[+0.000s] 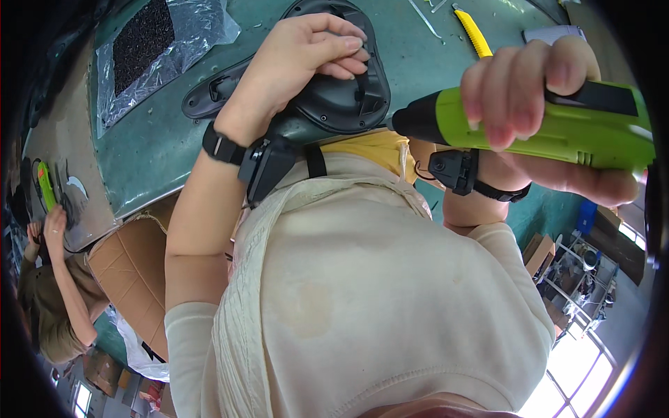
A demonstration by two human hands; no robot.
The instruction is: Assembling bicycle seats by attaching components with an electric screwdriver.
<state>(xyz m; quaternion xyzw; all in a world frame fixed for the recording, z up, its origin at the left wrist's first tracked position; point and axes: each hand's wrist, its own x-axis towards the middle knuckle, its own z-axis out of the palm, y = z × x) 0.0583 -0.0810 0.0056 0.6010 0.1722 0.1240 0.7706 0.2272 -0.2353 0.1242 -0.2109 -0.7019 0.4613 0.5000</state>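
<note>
In my right hand [512, 90] is a green and black electric screwdriver [568, 134], held nearly level with my fingers wrapped over its body. Its dark nose points left toward a black plastic housing [334, 104] on the green bench. The housing has a rounded end, a long narrow arm and several screw holes. Over its rounded end rests my left hand [303, 56], thumb and fingertips pressed together. Whatever the pinch holds, if anything, is too small to make out. The screwdriver's tip is near the housing's right edge; I cannot tell whether they touch.
A clear plastic bag of small black pieces [143, 45] lies at the far left of the bench [150, 164]. A yellow utility knife [474, 33] is at the far right. On the left, a co-worker's hands [54, 226] are near another green screwdriver [46, 187].
</note>
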